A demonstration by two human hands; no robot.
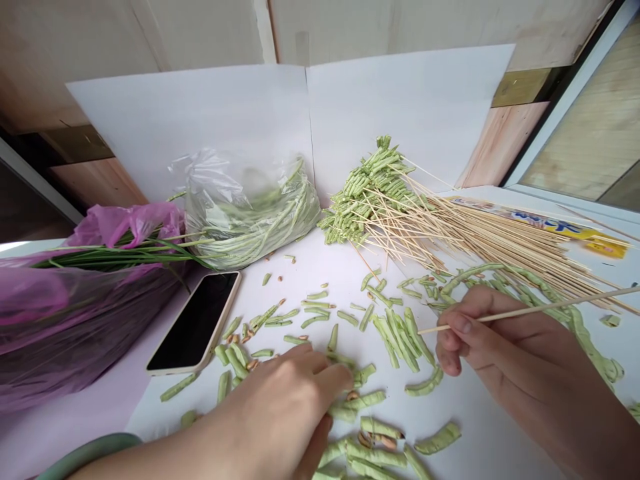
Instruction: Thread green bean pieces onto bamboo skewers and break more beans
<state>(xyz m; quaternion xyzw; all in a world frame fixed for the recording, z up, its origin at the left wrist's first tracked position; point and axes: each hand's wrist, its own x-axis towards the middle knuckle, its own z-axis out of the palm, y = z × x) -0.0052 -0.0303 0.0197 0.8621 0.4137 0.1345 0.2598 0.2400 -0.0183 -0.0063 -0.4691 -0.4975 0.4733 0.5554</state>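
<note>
My right hand (525,360) pinches a thin bamboo skewer (530,309) between thumb and fingers. The skewer's tip points left, beside a small row of cut green bean pieces (397,337) on the white table. My left hand (295,390) reaches down among scattered bean pieces (373,400), palm down and fingers curled. Its fingertips are hidden, so what they hold, if anything, does not show. Loose brown bean seeds (385,441) lie among the pieces to its right.
A pile of skewers threaded with beans (375,190) lies at the back, bare ends pointing right over a yellow packet (605,247). Long beans fill a clear bag (250,220). At left are a phone (195,323) and a purple bag (75,333) with green stalks.
</note>
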